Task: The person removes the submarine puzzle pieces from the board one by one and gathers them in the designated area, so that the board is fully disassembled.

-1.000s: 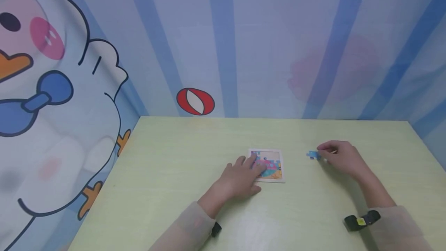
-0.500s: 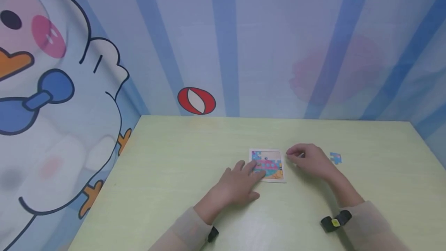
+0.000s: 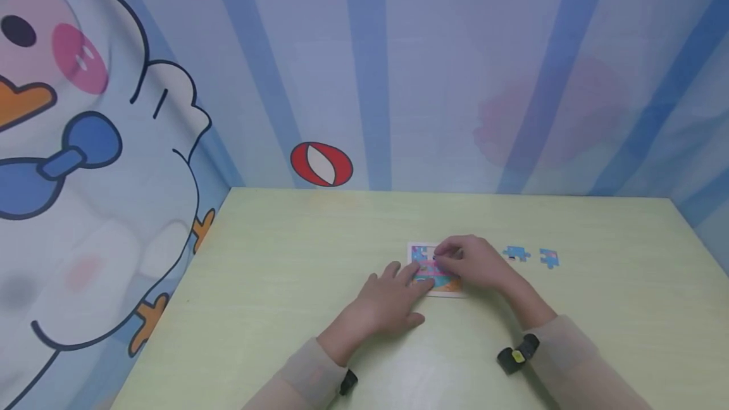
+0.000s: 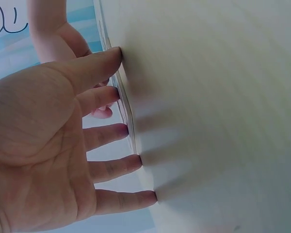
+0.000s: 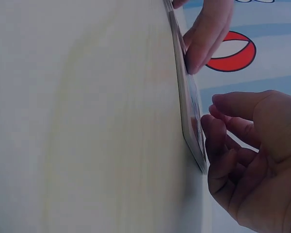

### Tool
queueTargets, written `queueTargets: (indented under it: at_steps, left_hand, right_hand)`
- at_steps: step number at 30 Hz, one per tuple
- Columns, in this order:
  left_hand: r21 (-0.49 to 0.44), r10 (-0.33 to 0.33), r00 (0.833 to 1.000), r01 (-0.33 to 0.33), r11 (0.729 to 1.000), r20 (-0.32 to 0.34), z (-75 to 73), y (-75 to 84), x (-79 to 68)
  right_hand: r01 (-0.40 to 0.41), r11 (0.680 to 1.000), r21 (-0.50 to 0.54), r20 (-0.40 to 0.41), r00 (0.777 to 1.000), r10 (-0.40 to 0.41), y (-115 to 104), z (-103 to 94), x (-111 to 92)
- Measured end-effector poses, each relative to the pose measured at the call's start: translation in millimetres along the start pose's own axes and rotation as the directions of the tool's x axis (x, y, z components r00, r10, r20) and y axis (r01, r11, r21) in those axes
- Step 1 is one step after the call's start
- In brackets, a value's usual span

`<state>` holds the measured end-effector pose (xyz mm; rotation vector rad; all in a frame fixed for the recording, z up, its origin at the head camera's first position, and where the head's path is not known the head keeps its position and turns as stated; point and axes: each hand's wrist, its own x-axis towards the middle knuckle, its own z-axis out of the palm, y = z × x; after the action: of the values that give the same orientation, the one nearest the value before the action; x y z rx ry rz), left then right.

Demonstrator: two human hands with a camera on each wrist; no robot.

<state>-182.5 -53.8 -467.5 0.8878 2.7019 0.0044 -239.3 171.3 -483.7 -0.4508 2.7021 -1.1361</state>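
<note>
- I'm resting the left grip (image 3: pixel 384 302) on the left, lower part of the puzzle board (image 3: pixel 448 295); its fingers are lying spread and nearly straight, pinching nothing, apparently steadying the board.
- I'm holding the right grip (image 3: pixel 478 264) over the board's upper right side, its fingers curling inward and the thumb nearing the forefinger. A piece may be sitting between those tips, but no view is showing one, so I can't tell.
- The board is lying flat on the worktop (image 3: pixel 285 252), partly filled, with a bare patch showing near its top edge.
- To the right of the board, two loose pieces are lying near each other: a blue piece (image 3: pixel 516 253) and a pink-marked piece (image 3: pixel 549 258).
- I'm judging this as the fitting step, with the top row being filled.
- The next move seems to be calling for matching tabs to the gap, then pressing lightly without nudging the board.
</note>
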Motion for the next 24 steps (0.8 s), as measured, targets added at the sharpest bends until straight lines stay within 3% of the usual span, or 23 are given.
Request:
queueTargets:
  at_steps: [24]
  left_hand:
    - [0.019,0.004,1.000,-0.004,1.000,0.000,-3.7,1.8,-3.0]
  right_hand:
    - [-0.011,0.996,-0.090,0.025,1.000,0.013,-9,12.7,21]
